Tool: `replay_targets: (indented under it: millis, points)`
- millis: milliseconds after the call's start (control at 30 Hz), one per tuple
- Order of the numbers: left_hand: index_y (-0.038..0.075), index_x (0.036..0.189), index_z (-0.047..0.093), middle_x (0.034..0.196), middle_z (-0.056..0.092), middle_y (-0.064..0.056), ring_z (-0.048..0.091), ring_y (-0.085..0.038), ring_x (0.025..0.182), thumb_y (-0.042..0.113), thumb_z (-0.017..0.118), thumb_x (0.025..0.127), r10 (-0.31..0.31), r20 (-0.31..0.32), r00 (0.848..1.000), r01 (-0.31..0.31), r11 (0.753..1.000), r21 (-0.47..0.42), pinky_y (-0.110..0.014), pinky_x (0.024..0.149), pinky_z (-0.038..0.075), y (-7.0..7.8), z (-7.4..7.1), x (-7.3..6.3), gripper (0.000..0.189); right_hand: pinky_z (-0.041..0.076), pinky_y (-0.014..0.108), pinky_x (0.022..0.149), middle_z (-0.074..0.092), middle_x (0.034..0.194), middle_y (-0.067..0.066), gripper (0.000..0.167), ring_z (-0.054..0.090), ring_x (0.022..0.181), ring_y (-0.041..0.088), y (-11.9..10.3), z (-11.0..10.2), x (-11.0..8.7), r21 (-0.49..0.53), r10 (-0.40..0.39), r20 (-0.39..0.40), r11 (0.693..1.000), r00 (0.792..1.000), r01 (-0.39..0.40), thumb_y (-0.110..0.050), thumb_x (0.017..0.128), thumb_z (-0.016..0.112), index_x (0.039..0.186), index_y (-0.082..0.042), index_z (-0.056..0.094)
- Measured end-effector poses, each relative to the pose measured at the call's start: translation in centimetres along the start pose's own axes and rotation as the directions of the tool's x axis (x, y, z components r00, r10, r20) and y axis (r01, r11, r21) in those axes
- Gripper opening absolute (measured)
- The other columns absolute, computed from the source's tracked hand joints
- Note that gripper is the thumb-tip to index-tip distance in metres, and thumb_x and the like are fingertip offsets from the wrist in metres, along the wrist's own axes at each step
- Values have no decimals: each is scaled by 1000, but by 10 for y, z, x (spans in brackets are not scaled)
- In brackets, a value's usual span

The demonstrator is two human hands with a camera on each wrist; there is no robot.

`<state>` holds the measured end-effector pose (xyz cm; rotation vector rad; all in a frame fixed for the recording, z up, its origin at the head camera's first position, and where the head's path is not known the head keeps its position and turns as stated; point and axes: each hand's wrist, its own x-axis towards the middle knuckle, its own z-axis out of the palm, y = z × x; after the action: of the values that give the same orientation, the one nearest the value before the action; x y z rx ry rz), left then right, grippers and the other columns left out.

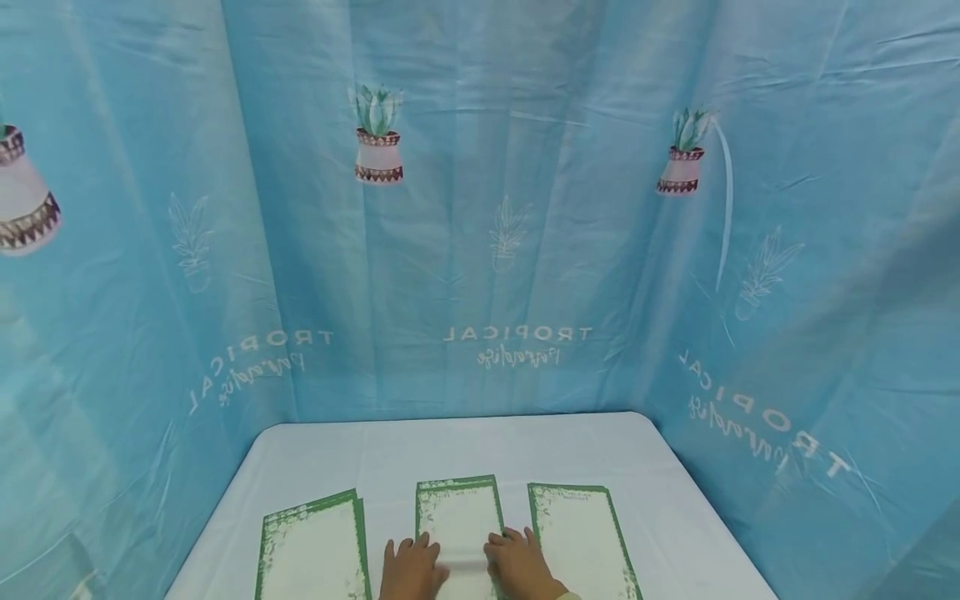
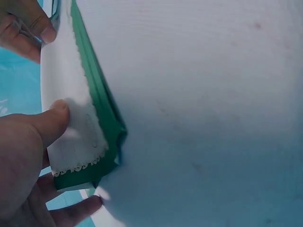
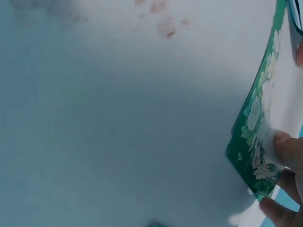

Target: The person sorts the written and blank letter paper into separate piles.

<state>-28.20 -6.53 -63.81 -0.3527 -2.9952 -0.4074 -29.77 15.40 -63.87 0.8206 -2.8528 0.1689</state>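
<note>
Three small stacks of white paper sheets with green floral borders lie on the white table. At the middle stack, my left hand grips the left side and my right hand the right. In the left wrist view, the left thumb lies on top of the paper sheets, with fingers at their edge and below. Over in the right wrist view, the right thumb presses the flowered border, its other fingers around the corner. The sheets bow slightly, and their layered edges are a little uneven.
The left stack sits tilted beside my left hand. Close by my right hand is the right stack, with faint writing at its top. A white cloth covers the table. Blue printed curtains hang around its back and sides.
</note>
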Motion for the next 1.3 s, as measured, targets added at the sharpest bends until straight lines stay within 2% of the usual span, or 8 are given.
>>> replay_targets:
  millis: [133, 267, 467, 567, 900, 1067, 1167, 1300]
  points:
    - [8, 96, 74, 88, 67, -6, 64, -30, 76, 35, 78, 86, 37, -22, 999, -37, 998, -42, -52, 73, 55, 1, -5, 0, 29, 59, 48, 83, 75, 105, -4, 14, 71, 95, 22, -1, -3, 0, 66, 18, -22, 998, 1000, -17, -19, 90, 77, 103, -16, 77]
    - [5, 99, 73, 92, 70, -9, 66, -31, 77, 31, 78, 87, 59, -50, 997, -63, 994, -92, -50, 71, 58, 3, -13, 0, 29, 60, 36, 81, 75, 101, -4, 16, 72, 90, 15, -2, -11, 2, 176, 89, 21, 980, 996, -91, -15, 90, 75, 106, -13, 76]
    - [4, 105, 73, 103, 71, -15, 68, -36, 95, 30, 81, 86, 120, -163, 979, -131, 990, -57, -51, 81, 58, 7, -23, -1, 34, 60, 41, 87, 74, 108, 3, 21, 71, 101, 23, -4, -24, 2, 230, 158, 10, 961, 987, -156, -13, 91, 75, 111, -8, 74]
    - [2, 110, 72, 110, 70, -17, 66, -37, 103, 30, 81, 86, 140, -195, 971, -152, 987, -47, -52, 88, 57, 10, -28, -2, 38, 58, 45, 92, 73, 113, 6, 23, 69, 108, 27, -5, -30, 1, 258, 193, 16, 947, 981, -190, -14, 92, 72, 114, -6, 73]
    - [3, 115, 72, 121, 67, -20, 63, -40, 113, 32, 81, 87, 213, -279, 936, -225, 974, -12, -52, 97, 53, 24, -40, -5, 42, 57, 46, 94, 69, 122, 12, 28, 66, 113, 31, 4, -47, -12, 221, 115, -117, 971, 986, -87, -13, 93, 73, 119, -3, 71]
    - [3, 117, 72, 124, 67, -20, 63, -39, 114, 34, 79, 88, 223, -315, 923, -244, 970, -27, -52, 96, 54, 41, -47, 0, 43, 56, 48, 95, 67, 125, 14, 31, 65, 115, 34, 15, -67, -22, 197, 123, -182, 977, 976, -86, -11, 93, 74, 121, -2, 70]
    - [3, 118, 72, 124, 67, -19, 64, -38, 113, 34, 80, 88, 233, -351, 907, -265, 963, -46, -52, 94, 55, 53, -51, 5, 43, 56, 48, 95, 67, 125, 15, 31, 64, 115, 34, 23, -80, -27, 185, 138, -201, 978, 970, -100, -10, 92, 75, 122, -2, 70]
    - [4, 118, 72, 122, 68, -19, 65, -37, 111, 36, 80, 88, 273, -362, 891, -316, 947, -63, -51, 92, 56, 78, -47, 17, 44, 56, 49, 95, 67, 126, 15, 31, 65, 115, 34, 41, -96, -44, 177, 190, -200, 972, 961, -156, -10, 91, 75, 121, -2, 70]
